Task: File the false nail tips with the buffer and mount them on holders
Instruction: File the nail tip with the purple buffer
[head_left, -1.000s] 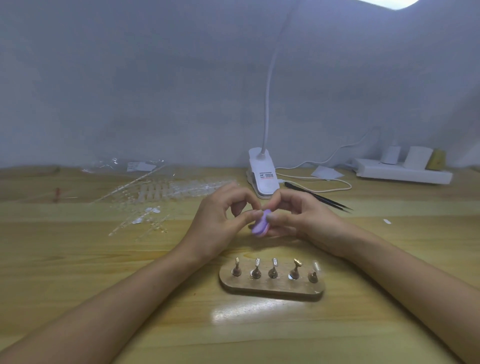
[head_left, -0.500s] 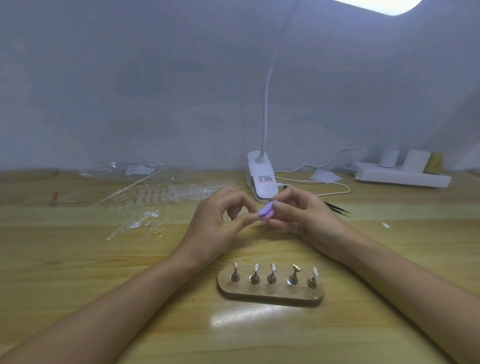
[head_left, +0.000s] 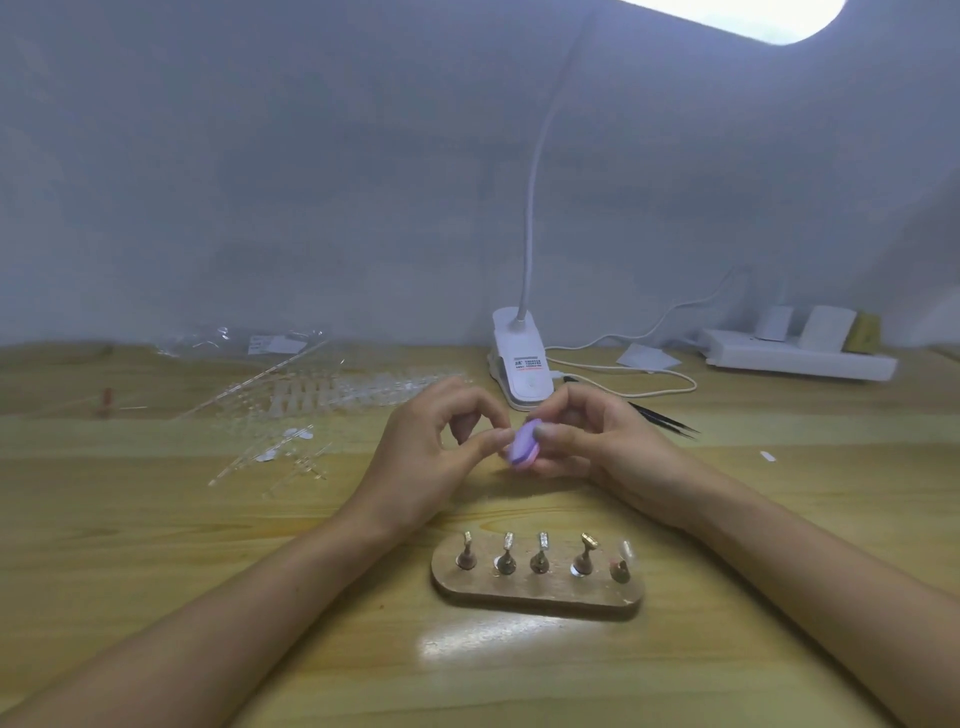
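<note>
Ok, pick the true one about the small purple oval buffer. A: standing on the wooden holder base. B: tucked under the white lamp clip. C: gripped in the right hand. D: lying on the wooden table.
C: the right hand curls thumb and fingers round the buffer.

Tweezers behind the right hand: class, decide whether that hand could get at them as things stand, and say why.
Probably yes. The tweezers lie on the table just beyond the right hand, with nothing between them. That hand pinches the buffer, though, so it would likely have to let go first.
</note>
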